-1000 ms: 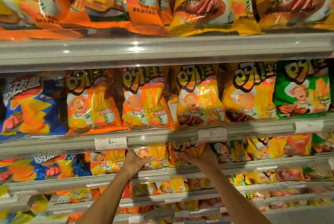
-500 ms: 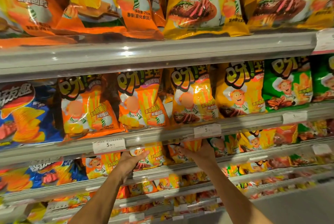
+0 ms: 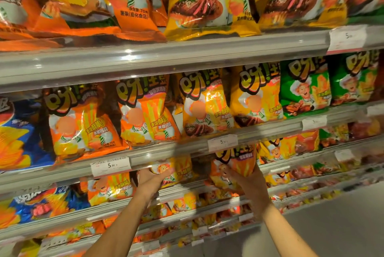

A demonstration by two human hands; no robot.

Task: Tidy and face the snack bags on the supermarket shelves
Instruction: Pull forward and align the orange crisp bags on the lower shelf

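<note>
Facing snack bags below the 5.90 price tag (image 3: 110, 166).
Right hand (image 3: 249, 182) grips an orange bag (image 3: 239, 163); left hand (image 3: 150, 181) seemingly cups another bag (image 3: 176, 170); rows above look tidy.

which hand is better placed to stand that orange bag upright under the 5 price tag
Right. The right hand already grips the orange bag from below, just under the price tag. The left hand is occupied holding a neighbouring bag further left.

Tiered grey shelving (image 3: 158, 59) — pale floor (image 3: 340, 227) below.
</note>
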